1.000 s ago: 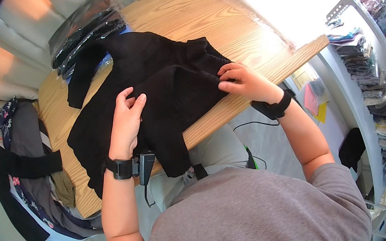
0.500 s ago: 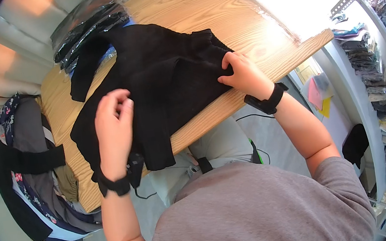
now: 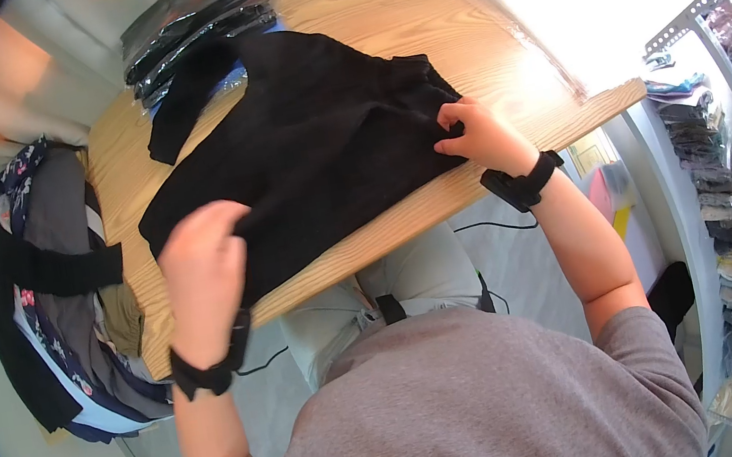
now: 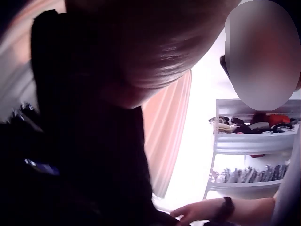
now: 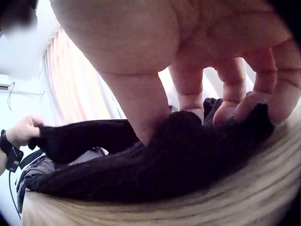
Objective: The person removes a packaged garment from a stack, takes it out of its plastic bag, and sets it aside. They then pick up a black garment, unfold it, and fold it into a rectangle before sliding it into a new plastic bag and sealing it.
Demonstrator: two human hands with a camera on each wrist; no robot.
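A black sweater [image 3: 305,142] lies spread across the wooden table [image 3: 379,6], one sleeve [image 3: 184,109] stretched out at the far left. With its fingers curled, my left hand [image 3: 206,278] is over the sweater's near left part, slightly blurred. In the right wrist view, that left hand [image 5: 23,131] grips the end of the other sleeve [image 5: 84,136] and holds it raised off the table. My right hand [image 3: 490,137] pinches the sweater near its ribbed end at the right. Thumb and fingertips [image 5: 223,115] press into bunched knit there, close over the table edge.
Plastic-wrapped dark garments [image 3: 199,20] are stacked at the back left. A heap of clothes [image 3: 67,276] hangs beside the table's left edge. Clear plastic sheets [image 3: 525,21] lie in bright light at the back right, and shelves [image 3: 721,172] of packed clothing stand to the right.
My left hand has moved left and toward me, and the near sleeve that hung over the table's front edge has been drawn away left. My right hand has closed on the fabric at the ribbed end.
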